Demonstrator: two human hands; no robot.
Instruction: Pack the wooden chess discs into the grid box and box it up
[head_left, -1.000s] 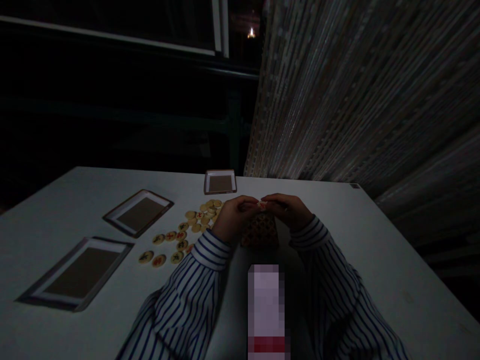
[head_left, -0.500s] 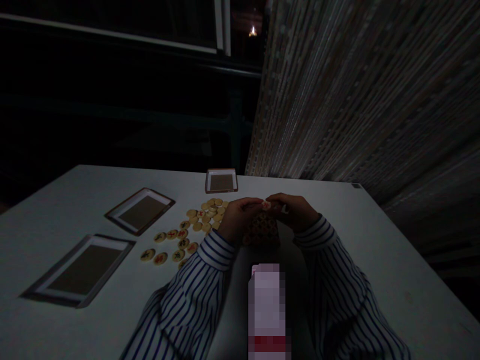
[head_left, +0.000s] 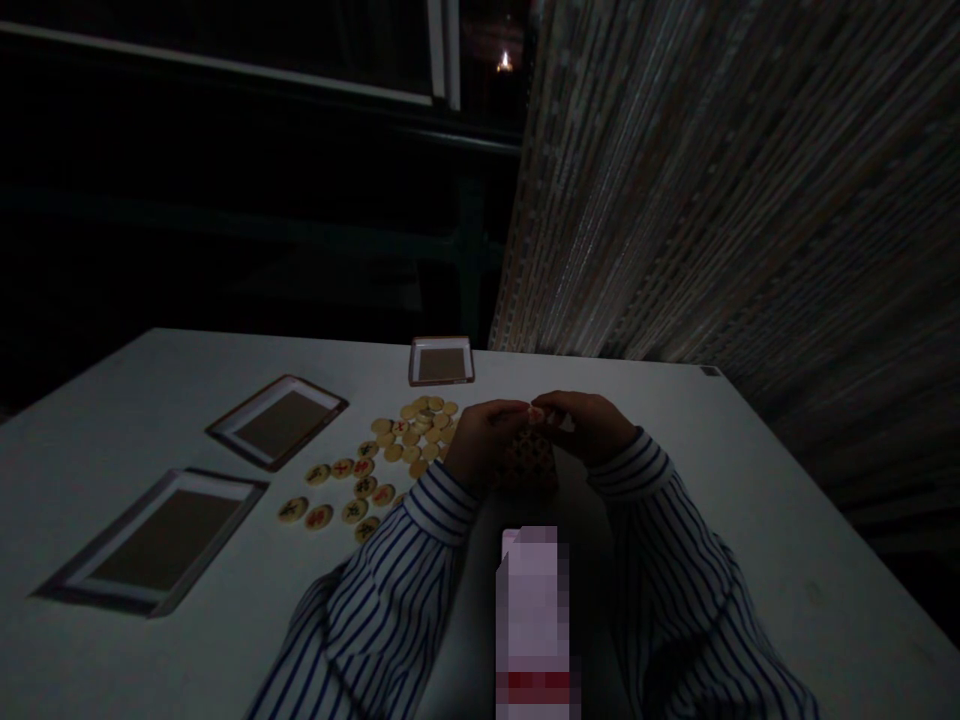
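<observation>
My left hand (head_left: 484, 435) and my right hand (head_left: 589, 425) meet at the fingertips above a dark reddish box-like block (head_left: 529, 465) with a patterned top. Pinched between them is a small round Chinese chess piece (head_left: 535, 414) with a red mark. A pale bit (head_left: 568, 424) shows by the right fingers, too dim to name. Left of my left hand lie several loose Chinese chess pieces (head_left: 411, 438), some blank side up, others with red or black characters. My left hand and sleeve hide part of the block and of the spread pieces.
Three shallow rimmed trays lie on the white table (head_left: 750, 520): a near one (head_left: 259, 487), a middle one (head_left: 336, 402) and a far one (head_left: 471, 360). A phone (head_left: 532, 610) with a blurred screen lies between my forearms. A string curtain (head_left: 637, 200) hangs behind the table.
My hands stay over the patterned block, with the fingertips shifted slightly and the piece tilted differently between them. My left hand has moved a little to the right. The loose pieces and trays stay put.
</observation>
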